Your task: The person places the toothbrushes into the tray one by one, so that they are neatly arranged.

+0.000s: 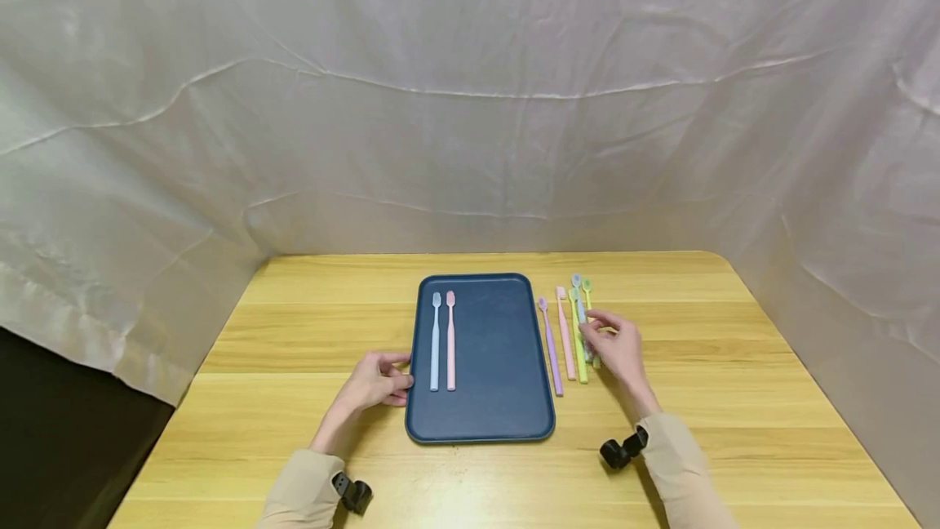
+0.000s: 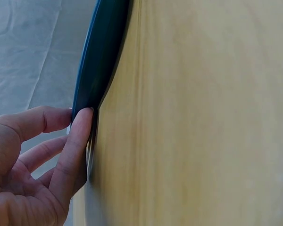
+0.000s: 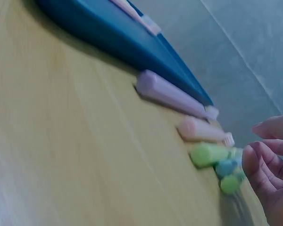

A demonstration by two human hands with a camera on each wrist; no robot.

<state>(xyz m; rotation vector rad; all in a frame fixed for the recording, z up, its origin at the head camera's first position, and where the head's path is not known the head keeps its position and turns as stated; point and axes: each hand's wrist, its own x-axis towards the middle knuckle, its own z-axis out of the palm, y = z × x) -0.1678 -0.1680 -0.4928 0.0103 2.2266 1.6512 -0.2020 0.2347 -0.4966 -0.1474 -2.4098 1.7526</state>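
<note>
A dark blue tray (image 1: 495,423) lies on the table with a light blue toothbrush (image 1: 434,349) and a pink toothbrush (image 1: 451,349) side by side on its left part. My left hand (image 1: 377,380) pinches the tray's left rim between thumb and fingers, as the left wrist view shows. Right of the tray lie a purple toothbrush (image 1: 552,353), another pink toothbrush (image 1: 565,337), two green ones and a blue toothbrush (image 3: 225,168) close together. My right hand (image 1: 615,343) is over the green and blue ones, thumb and fingertips apart. Nothing shows between them in the right wrist view.
The wooden table (image 1: 734,398) has a pale grey curtain (image 1: 470,153) behind it and at both sides. A black camera is strapped to each wrist. The green and blue toothbrushes partly overlap one another.
</note>
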